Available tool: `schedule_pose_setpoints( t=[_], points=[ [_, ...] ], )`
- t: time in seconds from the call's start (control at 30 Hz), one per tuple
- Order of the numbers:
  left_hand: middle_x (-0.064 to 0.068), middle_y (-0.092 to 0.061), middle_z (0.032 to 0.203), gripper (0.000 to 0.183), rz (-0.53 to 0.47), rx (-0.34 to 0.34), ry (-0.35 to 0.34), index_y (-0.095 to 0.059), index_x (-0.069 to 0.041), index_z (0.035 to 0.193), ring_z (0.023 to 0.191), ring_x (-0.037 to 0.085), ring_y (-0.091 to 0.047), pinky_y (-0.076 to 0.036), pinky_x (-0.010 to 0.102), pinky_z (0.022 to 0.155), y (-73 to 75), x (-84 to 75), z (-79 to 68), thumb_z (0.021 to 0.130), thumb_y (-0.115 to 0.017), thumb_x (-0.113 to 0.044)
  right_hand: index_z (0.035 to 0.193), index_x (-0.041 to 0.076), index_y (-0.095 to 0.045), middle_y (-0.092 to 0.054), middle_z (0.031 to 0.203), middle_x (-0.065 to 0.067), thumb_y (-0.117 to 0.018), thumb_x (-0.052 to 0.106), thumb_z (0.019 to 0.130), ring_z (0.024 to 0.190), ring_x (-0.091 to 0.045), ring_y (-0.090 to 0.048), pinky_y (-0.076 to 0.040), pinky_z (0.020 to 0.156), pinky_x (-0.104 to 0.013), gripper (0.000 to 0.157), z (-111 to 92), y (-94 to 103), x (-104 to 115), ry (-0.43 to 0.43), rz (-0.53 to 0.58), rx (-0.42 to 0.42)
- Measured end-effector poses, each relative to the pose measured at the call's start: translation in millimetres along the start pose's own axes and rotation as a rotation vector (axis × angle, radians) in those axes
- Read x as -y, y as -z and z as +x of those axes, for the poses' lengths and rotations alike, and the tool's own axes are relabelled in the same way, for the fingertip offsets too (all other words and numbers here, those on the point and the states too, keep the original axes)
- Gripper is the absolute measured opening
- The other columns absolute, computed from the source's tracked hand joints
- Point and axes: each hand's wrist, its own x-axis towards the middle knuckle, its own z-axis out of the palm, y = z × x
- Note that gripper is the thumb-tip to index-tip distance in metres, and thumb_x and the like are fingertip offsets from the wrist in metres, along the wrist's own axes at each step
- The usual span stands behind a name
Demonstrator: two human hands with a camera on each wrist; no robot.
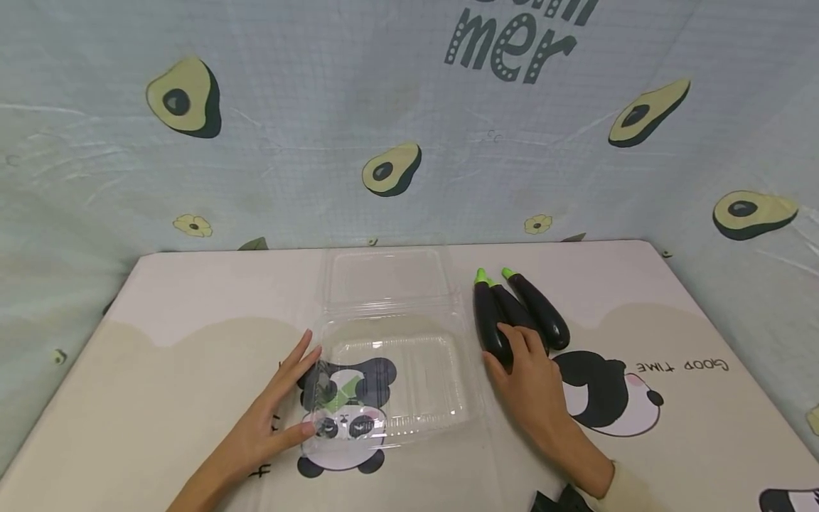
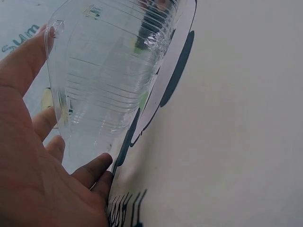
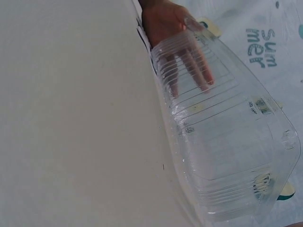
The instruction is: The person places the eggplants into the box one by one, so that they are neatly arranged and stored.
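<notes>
Eggplants (image 1: pixel 514 307), three of them, dark with bright green stems, are bunched on the worktop (image 1: pixel 691 462) a bit right of the middle, stems aimed at the back edge. Right hand (image 1: pixel 527 380) has its thumb and fingers round the lower end of the leftmost one, so a fairly narrow grip, with the other fingers lying over the middle one. Left hand (image 1: pixel 265 416) is spread wide, fingers pretty much straight, fingertips on the left rim of a clear plastic container (image 1: pixel 422 384). As for writing, "GOOD TIME" (image 1: pixel 683 366) is printed upside down toward the worktop's right edge next to a panda print (image 1: pixel 601 395), and the backdrop (image 1: pixel 307 142) says "summer", top part cut off in the head view but readable from the right wrist. Some lettering near the left hand is partly covered, can't make it out. Container sits mid-worktop just left of the eggplants, lid (image 1: pixel 387 279) flipped back toward the back edge, and another panda print (image 1: pixel 345 451) shows through its lower left corner. Avocado prints (image 1: pixel 392 169) dot the backdrop too.
</notes>
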Motion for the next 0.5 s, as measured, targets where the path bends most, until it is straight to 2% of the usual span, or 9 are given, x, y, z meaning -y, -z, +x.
schedule_pose_setpoints(
  t=[0.17, 0.4, 0.5],
  points=[
    [0.001, -0.006, 0.160, 0.084, -0.002, 0.000, 0.004, -0.030, -0.014, 0.151, 0.145, 0.030, -0.003, -0.006, 0.077, 0.098, -0.4, 0.3, 0.5, 0.077, -0.070, -0.014, 0.119, 0.000, -0.061, -0.058, 0.108, -0.022, -0.079, 0.014, 0.077, 0.058, -0.020, -0.060, -0.049, 0.047, -0.036, 0.048, -1.6, 0.0, 0.1, -0.016, 0.003, -0.016],
    [0.000, -0.008, 0.160, 0.084, -0.003, -0.005, 0.001, -0.032, -0.015, 0.150, 0.146, 0.027, -0.004, -0.009, 0.078, 0.096, -0.6, -4.3, 0.2, 0.076, -0.071, -0.014, 0.120, 0.000, -0.060, -0.057, 0.108, -0.023, -0.076, 0.012, 0.078, 0.055, -0.018, -0.062, -0.050, 0.047, -0.032, 0.047, -1.9, 1.0, -1.6, -0.008, 0.021, -0.043],
    [0.003, -0.008, 0.160, 0.084, 0.002, -0.009, -0.007, -0.032, -0.015, 0.150, 0.145, 0.029, -0.005, -0.010, 0.078, 0.095, -0.7, -5.2, 0.3, 0.076, -0.071, -0.015, 0.121, 0.001, -0.059, -0.057, 0.108, -0.021, -0.076, 0.011, 0.078, 0.056, -0.017, -0.062, -0.050, 0.048, -0.032, 0.047, 0.0, 3.0, -2.6, 0.000, 0.035, -0.063]
  ],
)
